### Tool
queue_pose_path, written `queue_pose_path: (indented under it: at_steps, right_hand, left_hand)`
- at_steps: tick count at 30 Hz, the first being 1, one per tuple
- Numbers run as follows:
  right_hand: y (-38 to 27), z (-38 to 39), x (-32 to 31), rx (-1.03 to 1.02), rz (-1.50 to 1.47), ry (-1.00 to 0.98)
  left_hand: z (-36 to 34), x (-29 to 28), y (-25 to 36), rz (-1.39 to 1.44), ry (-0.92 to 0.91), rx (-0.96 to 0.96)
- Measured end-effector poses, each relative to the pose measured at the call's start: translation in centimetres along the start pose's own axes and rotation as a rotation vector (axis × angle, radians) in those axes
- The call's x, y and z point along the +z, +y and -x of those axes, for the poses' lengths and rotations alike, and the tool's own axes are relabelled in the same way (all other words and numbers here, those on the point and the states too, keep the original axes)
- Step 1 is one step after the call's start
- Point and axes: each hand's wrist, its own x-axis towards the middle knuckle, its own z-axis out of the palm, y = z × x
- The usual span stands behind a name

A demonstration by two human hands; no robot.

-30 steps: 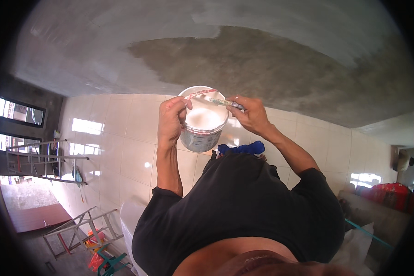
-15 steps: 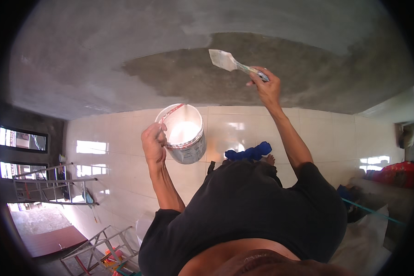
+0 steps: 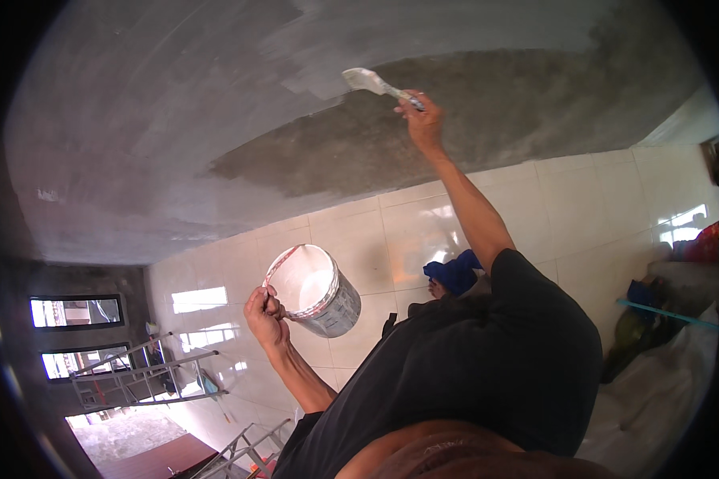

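Note:
My right hand (image 3: 423, 120) grips the handle of a wide paintbrush (image 3: 367, 80). Its pale, coated bristles point left and lie at the wall (image 3: 176, 104), near the border between a lighter grey area and a darker bare patch (image 3: 455, 104). Whether the bristle tips touch the wall is hard to make out. Lower on the left, my left hand (image 3: 267, 315) is closed on the rim and red-and-white handle of a paint bucket (image 3: 331, 311). The bucket tilts, its opening showing a white inside with pale liquid.
Glossy cream tiles (image 3: 359, 231) meet the wall's foot. A metal stepladder (image 3: 144, 375) stands at the left by two windows, another ladder (image 3: 248, 447) at lower left. Blue cloth (image 3: 455, 271) is by my foot. At the right lie red material (image 3: 697, 246) and a pale sheet (image 3: 671, 383).
My right hand and the paintbrush have moved up and left along the wall. The bucket sits lower in the picture, and the whole view has tilted.

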Motion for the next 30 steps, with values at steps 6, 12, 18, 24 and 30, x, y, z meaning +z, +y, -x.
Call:
queue_pose_path:
  at_steps: [6,12,18,24,30]
  right_hand:
    - [0.0,-2.2,-10.7,-0.166,0.25,0.28]
    - [-3.8,-0.3,-12.4,-0.229,0.6,0.582]
    - [-1.6,1.9,0.8,-0.225,0.661,0.484]
    - [0.9,6.4,10.5,-0.148,0.451,0.322]
    - [1.7,7.4,15.3,-0.203,0.363,0.026]
  left_hand:
    - [-0.2,0.2,0.7,0.055,-0.039,-0.011]
    - [-0.4,-0.5,0.1,0.145,-0.137,0.014]
    - [-0.1,-0.2,0.3,0.133,-0.119,0.042]
    - [0.3,-0.7,-0.3,0.092,-0.025,0.009]
    - [0.5,0.0,-0.1,0.011,0.103,-0.016]
